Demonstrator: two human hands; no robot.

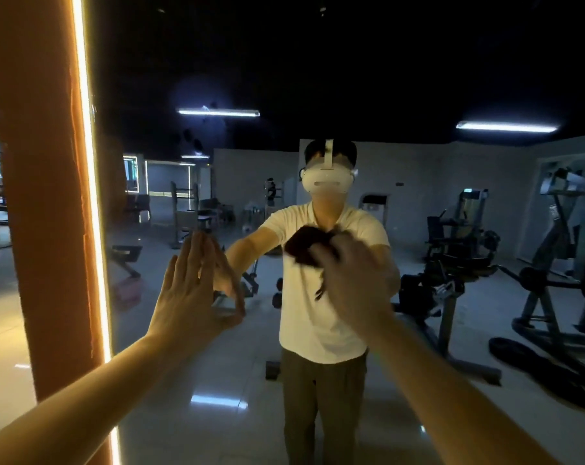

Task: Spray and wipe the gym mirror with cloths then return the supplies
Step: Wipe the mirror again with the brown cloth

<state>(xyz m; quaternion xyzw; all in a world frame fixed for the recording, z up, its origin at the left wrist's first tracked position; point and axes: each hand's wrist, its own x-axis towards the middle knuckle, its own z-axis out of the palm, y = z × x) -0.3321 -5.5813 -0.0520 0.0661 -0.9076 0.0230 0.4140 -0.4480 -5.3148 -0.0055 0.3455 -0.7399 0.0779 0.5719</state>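
Room: dim gym with a black ceiling, seen mostly as a reflection in the wall mirror (pixel 402 62).
Mirror edge: an orange pillar (pixel 39 196) stands on the left, with a bright vertical light strip (pixel 89 182) running just beside the glass.
Left hand (pixel 187 290): raised and flat, fingers straight and close together, with the fingertips meeting their own reflection on the glass.
Right hand (pixel 351 283): stretched forward to the mirror at chest height and blurred; it seems to grip the cloth bunched under the fingers, though the blur hides the exact hold.
Dark cloth (pixel 304 245): crumpled against the mirror in front of the right hand, a loose end hanging below it.
Glass marks: dark smudges (pixel 190 137) sit on the upper left part of the mirror, near a reflected ceiling lamp (pixel 219 112).
Reflection: a person in a pale shirt (pixel 318 313) and a white headset (pixel 328 182) faces the glass, both arms out.
Background: weight machines (pixel 552 263) stand on a glossy pale floor (pixel 217 380) to the right and far left.
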